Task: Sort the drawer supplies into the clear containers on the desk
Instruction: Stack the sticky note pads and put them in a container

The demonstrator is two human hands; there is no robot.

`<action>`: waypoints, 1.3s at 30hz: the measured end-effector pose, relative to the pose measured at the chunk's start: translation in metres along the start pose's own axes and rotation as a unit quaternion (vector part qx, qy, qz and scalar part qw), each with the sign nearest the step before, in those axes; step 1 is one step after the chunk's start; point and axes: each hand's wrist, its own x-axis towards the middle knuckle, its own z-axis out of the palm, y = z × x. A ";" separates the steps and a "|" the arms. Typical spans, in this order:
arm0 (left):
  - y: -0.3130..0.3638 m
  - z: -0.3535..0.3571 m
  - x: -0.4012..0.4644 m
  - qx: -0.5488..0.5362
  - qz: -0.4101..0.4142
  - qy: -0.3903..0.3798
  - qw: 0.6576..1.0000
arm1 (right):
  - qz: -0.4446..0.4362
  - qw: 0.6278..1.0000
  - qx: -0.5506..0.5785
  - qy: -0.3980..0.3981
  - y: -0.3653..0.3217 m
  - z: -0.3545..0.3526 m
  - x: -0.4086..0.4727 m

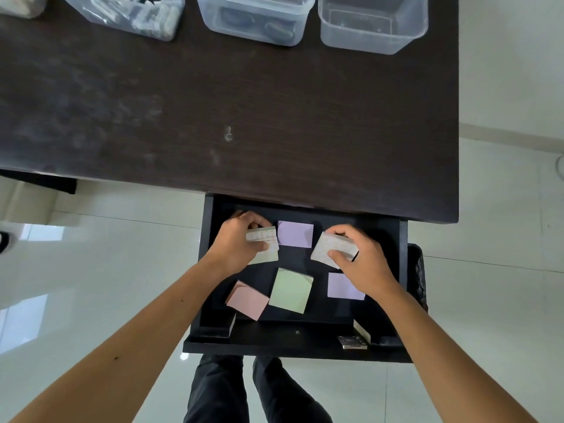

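Note:
The black drawer (305, 340) is pulled out under the dark desk (244, 117). Inside it, my left hand (236, 239) grips a white patterned note pad (265, 239) at the back left. My right hand (363, 264) grips a second white patterned pad (328, 248), tilted, at the right. Loose pads lie on the drawer floor: a purple one (295, 234) between my hands, a green one (291, 290) in the middle, a pink one (247, 300) at the front left, and another purple one (341, 286) partly under my right wrist.
Three clear containers stand along the desk's far edge: the left one (134, 13) holds packets, the middle one (256, 19) holds dark items, the right one (372, 22) looks empty. A metal hinge (352, 342) sits on the drawer front. My legs (244, 392) stand below on the pale tiled floor.

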 end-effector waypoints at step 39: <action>0.020 0.018 -0.026 -0.425 -0.007 -0.130 0.896 | 0.067 0.938 0.339 0.012 -0.060 0.019 0.006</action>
